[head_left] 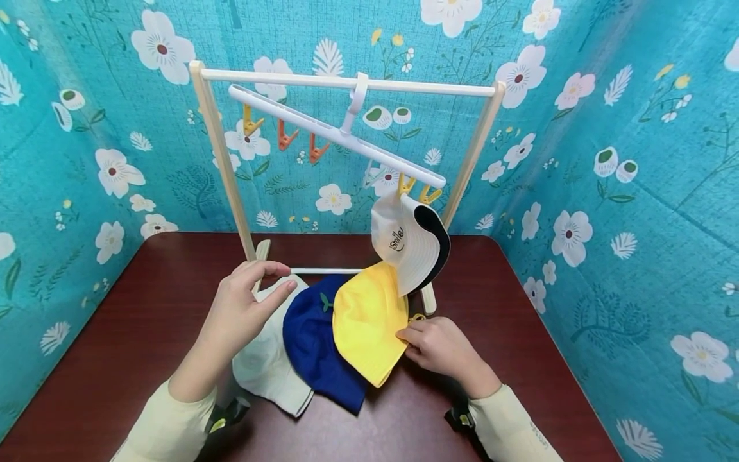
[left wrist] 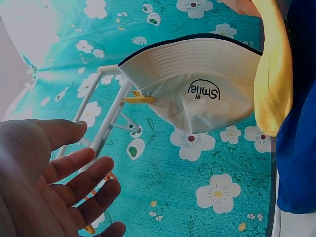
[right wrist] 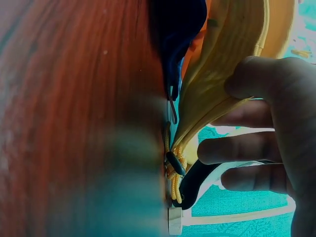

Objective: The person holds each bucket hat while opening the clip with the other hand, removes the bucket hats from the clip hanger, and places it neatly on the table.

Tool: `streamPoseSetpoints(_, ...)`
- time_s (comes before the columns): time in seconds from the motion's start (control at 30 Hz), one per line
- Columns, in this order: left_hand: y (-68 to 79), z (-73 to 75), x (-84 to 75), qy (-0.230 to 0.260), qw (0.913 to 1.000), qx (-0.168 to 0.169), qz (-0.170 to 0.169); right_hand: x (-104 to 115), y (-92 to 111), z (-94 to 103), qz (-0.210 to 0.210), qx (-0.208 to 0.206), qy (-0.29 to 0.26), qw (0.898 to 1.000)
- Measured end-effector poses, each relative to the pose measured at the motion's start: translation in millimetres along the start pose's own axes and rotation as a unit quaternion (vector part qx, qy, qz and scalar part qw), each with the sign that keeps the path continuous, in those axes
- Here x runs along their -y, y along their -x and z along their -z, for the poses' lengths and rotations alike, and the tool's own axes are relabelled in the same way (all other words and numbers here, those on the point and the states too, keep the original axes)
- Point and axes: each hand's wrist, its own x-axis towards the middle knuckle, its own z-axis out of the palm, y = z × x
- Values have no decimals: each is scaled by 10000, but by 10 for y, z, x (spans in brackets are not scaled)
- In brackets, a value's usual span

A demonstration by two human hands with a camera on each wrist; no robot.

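Note:
A yellow bucket hat (head_left: 369, 314) lies on top of a navy blue hat (head_left: 314, 327), which overlaps a pale grey-green hat (head_left: 265, 366). My right hand (head_left: 441, 346) pinches the yellow hat's brim edge between thumb and fingers; in the right wrist view its yellow cord (right wrist: 175, 182) hangs beside the fingers. My left hand (head_left: 242, 308) hovers over the pale hat, thumb and fingers apart, holding nothing. A white hat (head_left: 398, 237) lettered "Smile" hangs by a yellow clip (head_left: 406, 185) from the white hanger (head_left: 340, 135), its brim just above the yellow hat.
The hanger tilts down to the right from a wooden rack's top bar (head_left: 427, 88). Yellow and orange clips (head_left: 285, 135) hang on its left half, and another yellow clip (head_left: 430, 195) at its right end. Flowered cloth (head_left: 606, 192) surrounds the dark red table (head_left: 156, 321).

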Motion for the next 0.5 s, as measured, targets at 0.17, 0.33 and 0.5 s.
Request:
streamPoseSetpoints(0.17,-1,8,-2,-24,10000,11,-6,13,1,-8,19,92,-9,10000)
streamPoseSetpoints(0.33,-1,10,6,-48,10000,43,9,15,0,-15,52,194,13,9998)
streamPoseSetpoints(0.5,1,7,20,-38,9998,192,68,25,-3,-16,-13,361,34,9993)
